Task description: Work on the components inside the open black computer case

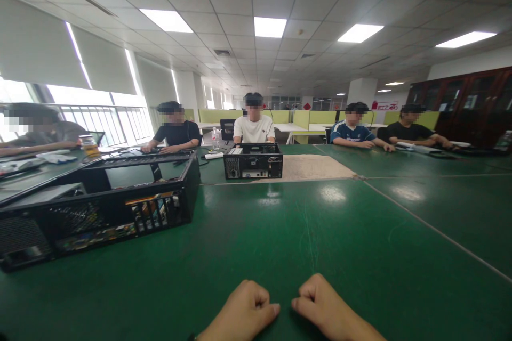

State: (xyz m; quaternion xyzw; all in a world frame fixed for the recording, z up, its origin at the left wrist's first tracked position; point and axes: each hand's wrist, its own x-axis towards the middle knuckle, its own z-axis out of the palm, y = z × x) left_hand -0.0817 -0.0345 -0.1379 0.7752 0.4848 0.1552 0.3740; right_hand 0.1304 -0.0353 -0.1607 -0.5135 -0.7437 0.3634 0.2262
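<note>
My left hand [247, 309] rests as a loose fist on the green table [264, 229], thumb pointing inward. Facing it across a small gap is my right hand [322, 305], also curled into a fist, its thumb turned toward the left one. I see nothing held in either. Nearest on the left lies an open black computer case [92, 218], its slotted rear panel toward me and circuit boards showing inside. Both hands are apart from it.
Across the table a person [254, 127] sits behind a second computer case [253, 162], beside a bare tan patch [316, 167]. Other people sit left and right. A water bottle [216, 139] and a jar of amber liquid [90, 146] stand at far left.
</note>
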